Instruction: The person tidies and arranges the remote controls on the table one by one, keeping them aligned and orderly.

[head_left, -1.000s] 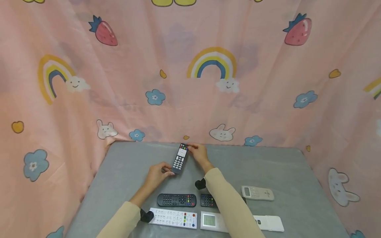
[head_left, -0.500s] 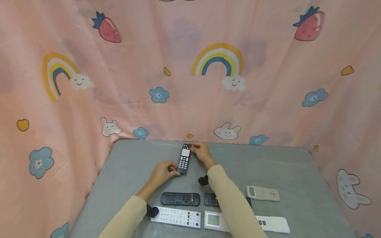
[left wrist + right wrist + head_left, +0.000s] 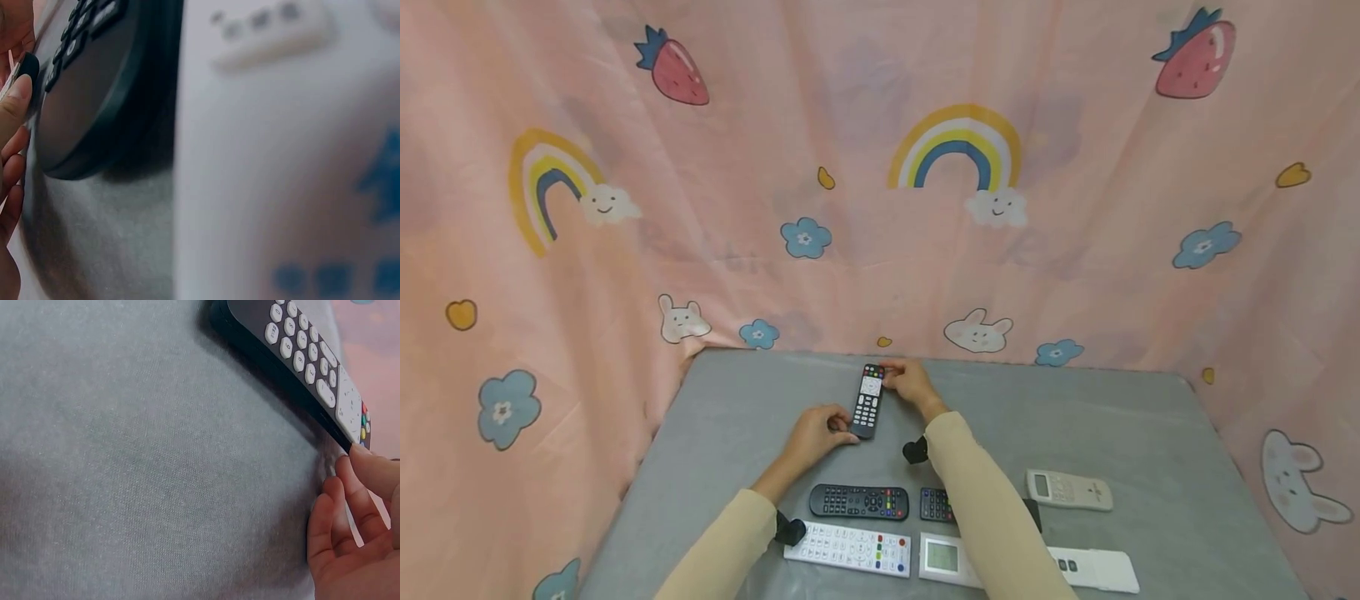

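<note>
A black remote control (image 3: 868, 402) with white keys lies near the far edge of the grey table, its long side pointing away from me. At its near end, my left hand (image 3: 814, 435) holds the corner, the thumb against it and the other fingers curled. My right hand (image 3: 913, 387) pinches the far right edge, by the coloured buttons. From the right wrist view, the right thumb (image 3: 372, 469) presses on the edge of the remote (image 3: 300, 356). Only a small dark end of the held remote (image 3: 28, 64) shows past the left thumb in the left wrist view.
Nearer to me lie a black remote (image 3: 859, 502), a white remote (image 3: 850, 547), a partly covered black one (image 3: 936, 505) and a white one with a screen (image 3: 942, 557). Rightward are a beige remote (image 3: 1069, 489) and another white one (image 3: 1101, 571). A pink curtain (image 3: 850, 292) hangs behind.
The held remote has turned a little, its near end swinging right, so it points more straight away from me. Both hands keep their hold. The head view has shifted slightly.
</note>
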Tool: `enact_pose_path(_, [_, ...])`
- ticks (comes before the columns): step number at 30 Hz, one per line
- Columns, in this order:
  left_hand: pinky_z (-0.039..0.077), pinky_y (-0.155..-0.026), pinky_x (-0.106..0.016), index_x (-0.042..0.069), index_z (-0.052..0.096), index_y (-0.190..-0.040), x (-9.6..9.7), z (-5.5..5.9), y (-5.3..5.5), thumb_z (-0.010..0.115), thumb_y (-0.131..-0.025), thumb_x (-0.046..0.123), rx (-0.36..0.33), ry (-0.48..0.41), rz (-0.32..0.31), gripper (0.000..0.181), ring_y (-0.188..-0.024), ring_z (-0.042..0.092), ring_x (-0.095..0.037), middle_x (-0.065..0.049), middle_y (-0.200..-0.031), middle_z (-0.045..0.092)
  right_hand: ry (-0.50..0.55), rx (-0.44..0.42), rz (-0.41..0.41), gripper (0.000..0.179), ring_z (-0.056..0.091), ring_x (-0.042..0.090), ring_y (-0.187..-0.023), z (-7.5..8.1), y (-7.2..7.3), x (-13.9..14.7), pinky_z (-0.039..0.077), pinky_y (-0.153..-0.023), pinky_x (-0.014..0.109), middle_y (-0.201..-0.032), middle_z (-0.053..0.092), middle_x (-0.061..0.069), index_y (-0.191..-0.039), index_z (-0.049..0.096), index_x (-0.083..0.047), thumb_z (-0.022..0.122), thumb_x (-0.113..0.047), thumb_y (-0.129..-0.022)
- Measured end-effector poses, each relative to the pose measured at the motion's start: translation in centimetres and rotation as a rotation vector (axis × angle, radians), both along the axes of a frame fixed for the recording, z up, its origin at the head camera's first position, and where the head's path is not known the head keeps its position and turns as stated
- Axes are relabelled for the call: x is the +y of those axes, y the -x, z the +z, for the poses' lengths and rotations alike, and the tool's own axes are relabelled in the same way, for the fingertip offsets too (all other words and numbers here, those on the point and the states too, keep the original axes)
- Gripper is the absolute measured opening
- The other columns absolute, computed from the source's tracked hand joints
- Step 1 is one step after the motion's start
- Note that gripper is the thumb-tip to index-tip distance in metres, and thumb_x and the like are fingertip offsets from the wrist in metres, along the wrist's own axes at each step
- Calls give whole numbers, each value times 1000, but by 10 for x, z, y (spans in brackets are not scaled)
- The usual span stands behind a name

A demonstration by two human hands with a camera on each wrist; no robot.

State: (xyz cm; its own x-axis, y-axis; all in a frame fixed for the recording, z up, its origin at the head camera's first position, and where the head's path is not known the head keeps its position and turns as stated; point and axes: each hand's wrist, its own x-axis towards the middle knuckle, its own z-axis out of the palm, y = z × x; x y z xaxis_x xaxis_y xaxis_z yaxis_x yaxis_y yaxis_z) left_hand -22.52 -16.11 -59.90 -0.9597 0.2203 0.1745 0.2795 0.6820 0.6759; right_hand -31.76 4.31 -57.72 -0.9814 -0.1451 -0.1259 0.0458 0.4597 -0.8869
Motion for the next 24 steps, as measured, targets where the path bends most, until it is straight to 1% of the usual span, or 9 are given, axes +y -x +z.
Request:
enact_pose_path(4, [50, -68, -20, 14, 73, -88, 1, -1, 0, 90, -68, 27, 21, 10, 4, 30, -70, 58, -4, 6, -74, 68, -21, -7, -1, 40, 57, 12, -74, 0, 0, 0, 42, -65, 17, -93, 72, 19, -123, 67, 1, 67, 6, -83])
enact_pose_path(8, [46, -67, -20, 14, 73, -86, 2, -3, 1, 91, -66, 28, 46, 30, 5, 30, -71, 53, -5, 6, -73, 65, -52, -36, 25, 41, 56, 12, -76, 2, 0, -1, 43, -66, 19, -95, 72, 17, -126, 66, -3, 67, 3, -86])
enact_pose_path(10, [45, -68, -21, 14, 73, -86, 2, -4, 1, 91, -66, 28, 42, 32, 7, 31, -72, 52, -6, 6, -74, 65, -65, -55, 34, 41, 55, 13, -76, 2, -1, -2, 42, -66, 19, -95, 71, 15, -128, 65, -4, 66, 2, -87])
enact_pose_path(15, [46, -70, -21, 15, 73, -88, 4, -3, 0, 91, -66, 28, -4, 27, 26, 31, -74, 52, -6, 6, -76, 64, -101, -78, 60, 43, 53, 14, -78, 5, 0, -1, 40, -66, 20, -95, 68, 11, -131, 63, -7, 66, -1, -89])
enact_pose_path(19, [46, -70, -21, 13, 73, -89, 4, -3, 1, 90, -67, 29, -8, 25, 23, 32, -75, 52, -7, 5, -78, 65, -115, -76, 85, 44, 52, 14, -77, 6, 0, -1, 39, -65, 20, -93, 66, 9, -133, 62, -7, 66, -2, -89])
enact_pose_path(24, [46, -70, -22, 13, 73, -91, 4, -3, 0, 90, -68, 30, -4, 32, 11, 33, -75, 52, -7, 4, -79, 65, -109, -77, 85, 44, 51, 14, -76, 4, 1, -2, 39, -63, 21, -89, 63, 7, -132, 63, -7, 66, -1, -89])
